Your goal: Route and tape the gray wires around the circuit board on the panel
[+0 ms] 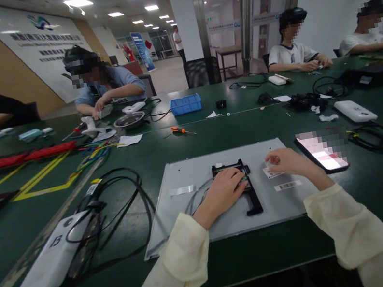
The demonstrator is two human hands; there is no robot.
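Observation:
A thin grey-white panel, like the back of a display, lies flat on the green table in front of me. On its middle sits a black plastic bracket with a bit of green circuit board beside it. My left hand rests over the bracket, fingers stretched out and covering much of it. A grey cable runs out from beneath that hand. Over the panel's right part, near a white label, my right hand has its fingertips pinched together; whatever they hold is too small to name. A barcode sticker is below it.
To the right lies a phone with a lit screen. At left are a white power bank and black cables. Farther off are a screwdriver, a blue basket and a metal bowl. Several people sit across the table.

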